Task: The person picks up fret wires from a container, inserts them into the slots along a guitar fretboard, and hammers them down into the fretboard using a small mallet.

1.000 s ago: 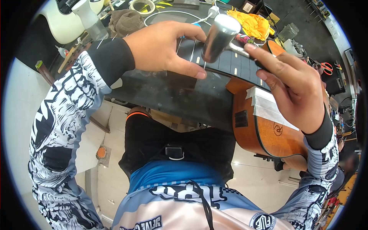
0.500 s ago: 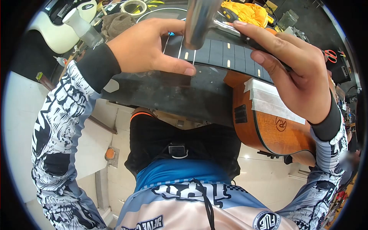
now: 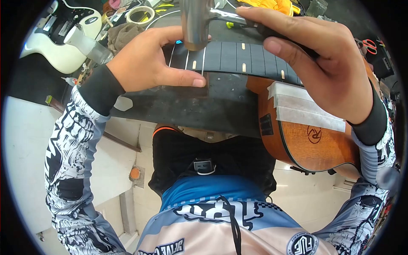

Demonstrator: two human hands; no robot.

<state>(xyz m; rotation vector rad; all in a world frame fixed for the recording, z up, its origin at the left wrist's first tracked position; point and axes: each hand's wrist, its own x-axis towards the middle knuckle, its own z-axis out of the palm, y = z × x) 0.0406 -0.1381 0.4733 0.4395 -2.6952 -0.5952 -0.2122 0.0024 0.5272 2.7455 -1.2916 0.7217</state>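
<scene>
A guitar neck with a dark fretboard runs across the bench, joined to a brown guitar body with white tape strips. Silver fret wires cross the board at its left part. My left hand spans the neck there, thumb on the near edge beside a fret wire, fingertips partly hidden behind the hammer head. My right hand is closed on the dark handle of a metal hammer, whose head is over the fretboard between my left thumb and fingers.
A white guitar body, a clear bottle, a brown cloth and a tape roll lie at the upper left. Yellow cloth is at the top, red scissors at the right. The bench's front edge faces my lap.
The view has shifted, so the guitar body shows lower and farther right. The hammer head and my left hand appear farther left in the picture. Both hands keep their holds.
</scene>
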